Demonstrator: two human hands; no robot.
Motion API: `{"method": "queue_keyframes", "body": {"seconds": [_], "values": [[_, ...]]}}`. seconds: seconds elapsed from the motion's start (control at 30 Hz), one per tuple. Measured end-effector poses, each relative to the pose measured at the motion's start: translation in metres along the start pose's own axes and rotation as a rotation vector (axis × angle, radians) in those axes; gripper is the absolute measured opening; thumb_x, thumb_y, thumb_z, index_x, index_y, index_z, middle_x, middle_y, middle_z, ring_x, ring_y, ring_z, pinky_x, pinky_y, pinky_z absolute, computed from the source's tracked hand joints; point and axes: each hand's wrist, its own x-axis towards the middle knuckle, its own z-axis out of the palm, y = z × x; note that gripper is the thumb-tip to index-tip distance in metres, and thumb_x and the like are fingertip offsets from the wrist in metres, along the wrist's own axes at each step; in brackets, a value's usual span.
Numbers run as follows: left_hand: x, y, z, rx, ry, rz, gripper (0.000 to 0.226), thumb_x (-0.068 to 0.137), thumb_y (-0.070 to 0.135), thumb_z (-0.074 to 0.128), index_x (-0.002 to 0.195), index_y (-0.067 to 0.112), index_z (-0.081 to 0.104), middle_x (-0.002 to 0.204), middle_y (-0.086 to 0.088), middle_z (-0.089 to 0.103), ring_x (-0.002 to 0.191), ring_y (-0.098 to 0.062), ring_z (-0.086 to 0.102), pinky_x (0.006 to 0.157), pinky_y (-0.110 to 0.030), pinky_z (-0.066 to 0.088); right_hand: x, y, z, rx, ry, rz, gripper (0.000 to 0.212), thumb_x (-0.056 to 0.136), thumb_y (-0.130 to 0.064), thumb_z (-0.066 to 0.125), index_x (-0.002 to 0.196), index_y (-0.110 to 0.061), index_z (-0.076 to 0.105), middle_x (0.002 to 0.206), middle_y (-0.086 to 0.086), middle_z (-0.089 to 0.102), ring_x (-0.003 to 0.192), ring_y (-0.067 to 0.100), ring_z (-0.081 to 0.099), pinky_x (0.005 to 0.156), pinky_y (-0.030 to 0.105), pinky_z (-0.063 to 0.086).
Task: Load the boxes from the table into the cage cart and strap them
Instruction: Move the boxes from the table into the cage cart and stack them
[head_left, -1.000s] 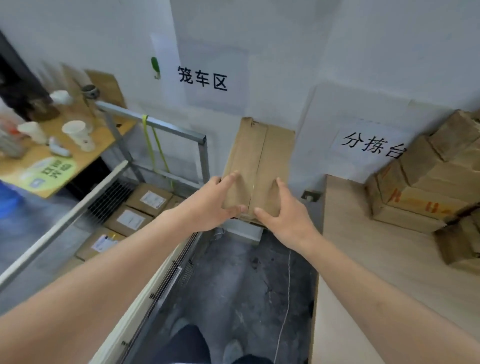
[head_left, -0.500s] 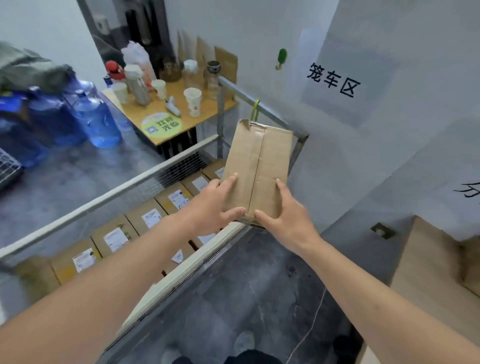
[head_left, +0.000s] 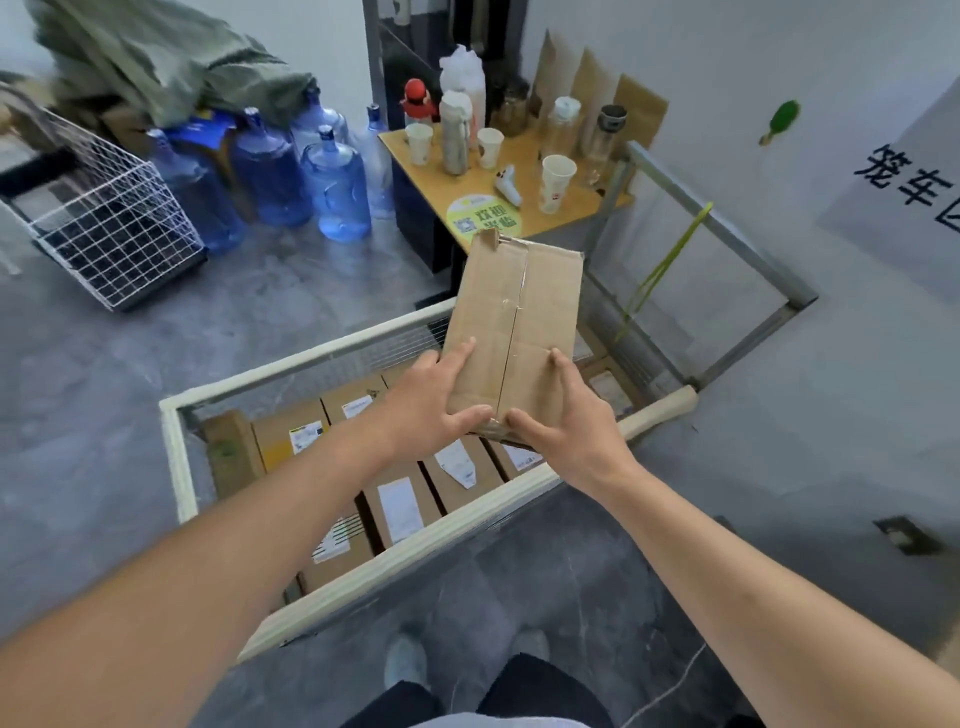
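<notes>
brown cardboard box (head_left: 514, 332), taped and stiff, judged light, is gripped at its near end by the left hand (head_left: 431, 402) and right hand (head_left: 558, 426), above the cage cart (head_left: 410, 553), where labelled boxes (head_left: 400, 499) lie packed.

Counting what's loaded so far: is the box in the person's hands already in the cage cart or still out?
Out. Both hands, left hand and right hand, grip the box in the air above the cage cart.

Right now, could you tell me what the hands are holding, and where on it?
Both hold one cardboard box by its near end: left hand at the left corner, right hand at the right.
</notes>
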Motion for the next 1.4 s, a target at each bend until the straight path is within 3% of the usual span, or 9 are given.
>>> {"method": "queue_keyframes", "body": {"seconds": [0.33, 0.53, 0.7, 0.87, 0.97, 1.1, 1.23, 1.33, 1.4], "values": [[-0.043, -0.075, -0.022, -0.084, 0.128, -0.300, 0.091, 0.089, 0.064, 0.066, 0.160, 0.047, 0.012, 0.147, 0.002, 0.033, 0.125, -0.024, 0.052, 0.107, -0.047, 0.049, 0.045, -0.041, 0.082, 0.057, -0.242, -0.106, 0.101, 0.085, -0.052, 0.080, 0.162, -0.030, 0.019, 0.150, 0.000, 0.053, 0.130, 0.020, 0.057, 0.108, 0.042, 0.050], [-0.060, -0.104, -0.012, -0.172, 0.228, -0.507, 0.088, 0.087, 0.059, 0.069, 0.159, 0.048, 0.019, 0.146, 0.007, 0.027, 0.133, -0.026, 0.047, 0.113, -0.047, 0.044, 0.068, -0.044, 0.124, 0.147, -0.444, -0.146, 0.097, 0.086, -0.042, 0.081, 0.161, -0.030, 0.022, 0.146, -0.003, 0.053, 0.124, 0.017, 0.058, 0.097, 0.032, 0.051], [-0.064, -0.133, 0.001, -0.349, 0.412, -0.658, 0.065, 0.103, 0.045, 0.053, 0.161, 0.048, 0.022, 0.143, 0.007, 0.037, 0.135, -0.020, 0.046, 0.114, -0.048, 0.043, 0.081, -0.033, 0.166, 0.189, -0.581, -0.151, 0.101, 0.078, -0.046, 0.081, 0.158, -0.035, 0.020, 0.148, -0.004, 0.052, 0.130, 0.018, 0.055, 0.107, 0.040, 0.049], [-0.081, -0.167, 0.020, -0.415, 0.531, -0.805, 0.060, 0.106, 0.046, 0.050, 0.162, 0.043, 0.028, 0.134, 0.001, 0.039, 0.113, -0.011, 0.053, 0.089, -0.022, 0.044, 0.089, -0.028, 0.207, 0.177, -0.711, -0.139, 0.096, 0.073, -0.044, 0.076, 0.151, -0.043, 0.019, 0.130, 0.003, 0.060, 0.106, 0.022, 0.063, 0.085, 0.032, 0.051], [-0.100, -0.192, 0.028, -0.544, 0.549, -0.872, 0.060, 0.092, 0.059, 0.061, 0.147, 0.065, 0.038, 0.142, 0.003, 0.046, 0.120, -0.015, 0.057, 0.106, -0.037, 0.050, 0.086, -0.027, 0.235, 0.161, -0.813, -0.138, 0.093, 0.071, -0.046, 0.070, 0.146, -0.043, 0.016, 0.116, 0.005, 0.054, 0.096, 0.024, 0.054, 0.081, 0.034, 0.046], [-0.123, -0.220, 0.041, -0.717, 0.543, -0.870, 0.061, 0.089, 0.044, 0.070, 0.139, 0.070, 0.045, 0.151, 0.013, 0.054, 0.131, -0.012, 0.056, 0.113, -0.040, 0.047, 0.074, -0.020, 0.279, 0.149, -0.893, -0.105, 0.090, 0.071, -0.046, 0.073, 0.140, -0.046, 0.016, 0.125, 0.013, 0.061, 0.104, 0.025, 0.062, 0.083, 0.035, 0.052], [-0.143, -0.252, 0.061, -0.628, 0.489, -0.895, 0.068, 0.086, 0.048, 0.074, 0.140, 0.073, 0.040, 0.155, 0.015, 0.050, 0.139, -0.007, 0.048, 0.118, -0.038, 0.041, 0.067, -0.014, 0.333, 0.100, -0.924, -0.064, 0.083, 0.068, -0.051, 0.073, 0.133, -0.045, 0.022, 0.119, 0.007, 0.059, 0.108, 0.026, 0.061, 0.085, 0.037, 0.052], [-0.159, -0.275, 0.075, -0.522, 0.471, -0.945, 0.075, 0.075, 0.068, 0.070, 0.138, 0.079, 0.032, 0.142, 0.007, 0.055, 0.120, -0.010, 0.062, 0.108, -0.038, 0.049, 0.061, -0.012, 0.376, 0.064, -0.971, -0.073, 0.083, 0.069, -0.051, 0.069, 0.139, -0.036, 0.027, 0.123, 0.001, 0.057, 0.109, 0.021, 0.059, 0.091, 0.040, 0.052], [-0.168, -0.284, 0.080, -0.398, 0.440, -1.011, 0.077, 0.080, 0.067, 0.072, 0.142, 0.078, 0.026, 0.130, 0.008, 0.049, 0.109, -0.012, 0.058, 0.097, -0.032, 0.047, 0.060, -0.010, 0.403, 0.067, -0.999, -0.084, 0.078, 0.077, -0.043, 0.073, 0.143, -0.029, 0.033, 0.126, -0.003, 0.057, 0.114, 0.018, 0.059, 0.098, 0.041, 0.052]]}}
